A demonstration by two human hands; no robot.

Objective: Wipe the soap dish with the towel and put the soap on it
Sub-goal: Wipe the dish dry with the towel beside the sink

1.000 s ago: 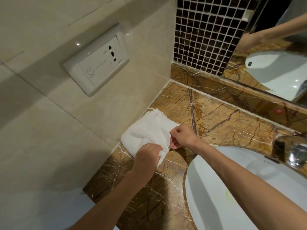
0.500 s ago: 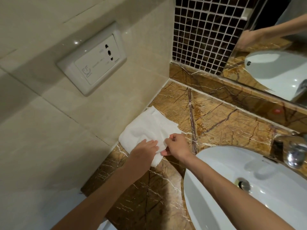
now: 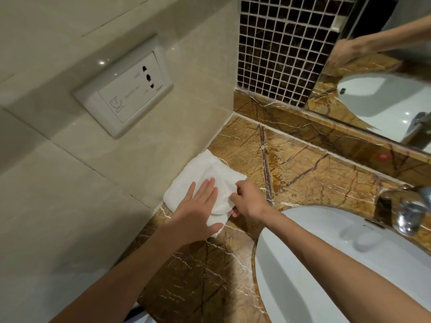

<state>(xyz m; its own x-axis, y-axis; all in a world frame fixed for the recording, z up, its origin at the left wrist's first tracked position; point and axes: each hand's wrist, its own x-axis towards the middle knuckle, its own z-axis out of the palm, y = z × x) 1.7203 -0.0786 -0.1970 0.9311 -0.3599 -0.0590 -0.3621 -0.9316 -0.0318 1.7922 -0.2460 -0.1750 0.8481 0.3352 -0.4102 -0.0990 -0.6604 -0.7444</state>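
Since a sec ago the left hand (image 3: 198, 207) has gone from a fist bunching the towel (image 3: 205, 183) to lying flat, fingers spread, palm pressing the cloth onto the marble counter (image 3: 314, 173). Right hand (image 3: 247, 201) has slid nearer, now pinching the towel's right edge w/ curled fingers. Looks like smoothing or folding, prob. prep for wiping. Towel sits far left, against the tiled wall (image 3: 105, 171), left of the sink (image 3: 326, 264). No soap dish or soap in view, so wiping not begun.
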